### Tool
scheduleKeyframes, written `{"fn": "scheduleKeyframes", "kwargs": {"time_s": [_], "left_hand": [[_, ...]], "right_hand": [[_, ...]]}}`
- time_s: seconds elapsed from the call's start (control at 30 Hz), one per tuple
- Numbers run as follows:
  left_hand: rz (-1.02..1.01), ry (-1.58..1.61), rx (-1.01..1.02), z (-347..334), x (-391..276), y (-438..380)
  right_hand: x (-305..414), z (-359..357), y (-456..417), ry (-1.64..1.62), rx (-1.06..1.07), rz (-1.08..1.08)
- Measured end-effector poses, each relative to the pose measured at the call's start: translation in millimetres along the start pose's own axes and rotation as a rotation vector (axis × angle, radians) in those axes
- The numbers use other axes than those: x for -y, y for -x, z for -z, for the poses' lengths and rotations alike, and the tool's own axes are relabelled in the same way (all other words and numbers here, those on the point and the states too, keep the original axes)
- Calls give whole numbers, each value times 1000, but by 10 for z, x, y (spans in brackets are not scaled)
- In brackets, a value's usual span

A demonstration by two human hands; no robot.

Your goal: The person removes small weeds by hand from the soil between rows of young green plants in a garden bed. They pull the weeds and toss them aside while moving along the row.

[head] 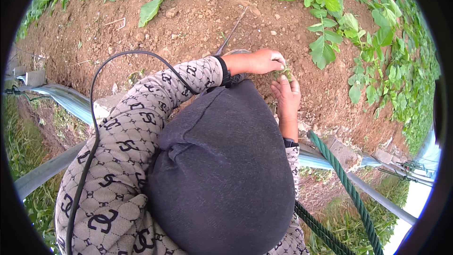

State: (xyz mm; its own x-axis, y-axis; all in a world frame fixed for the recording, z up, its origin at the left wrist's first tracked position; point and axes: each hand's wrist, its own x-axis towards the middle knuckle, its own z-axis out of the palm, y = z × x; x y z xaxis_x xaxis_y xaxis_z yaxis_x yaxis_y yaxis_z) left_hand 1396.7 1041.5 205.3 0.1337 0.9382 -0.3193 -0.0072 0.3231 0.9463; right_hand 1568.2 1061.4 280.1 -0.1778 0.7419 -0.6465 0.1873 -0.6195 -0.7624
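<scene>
Just right of the picture's upper middle, my left hand [262, 61] pinches a small green sprig [286, 73] between thumb and fingertips. Below it, my right hand [287, 94] points upward, with its thumb and index fingertip at the sprig's lower side. The hands are close together over the brown soil [212, 17]. What plant the sprig comes from is too small to tell. A dark-clothed knee [226, 170] fills the middle of the view, and part of a shoe [239, 77] shows beneath my left wrist.
Leafy green plants [322, 53] grow at the top and right. A thin dark rod [233, 30] lies on the soil. Green rope [345, 180] runs at lower right, near a metal pipe [380, 196] and concrete blocks [343, 152]. A black cable [93, 113] loops over the patterned left sleeve.
</scene>
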Motion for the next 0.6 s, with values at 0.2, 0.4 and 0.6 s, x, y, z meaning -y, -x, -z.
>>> {"fn": "scheduleKeyframes", "kwargs": {"time_s": [0.2, 0.4, 0.6], "left_hand": [[356, 752, 476, 277, -514, 152], [163, -374, -209, 756, -334, 637], [316, -811, -529, 615, 34, 1400]], "right_hand": [[29, 186, -78, 367, 136, 119], [619, 1259, 815, 778, -150, 307], [980, 3105, 2285, 1251, -447, 342]]}}
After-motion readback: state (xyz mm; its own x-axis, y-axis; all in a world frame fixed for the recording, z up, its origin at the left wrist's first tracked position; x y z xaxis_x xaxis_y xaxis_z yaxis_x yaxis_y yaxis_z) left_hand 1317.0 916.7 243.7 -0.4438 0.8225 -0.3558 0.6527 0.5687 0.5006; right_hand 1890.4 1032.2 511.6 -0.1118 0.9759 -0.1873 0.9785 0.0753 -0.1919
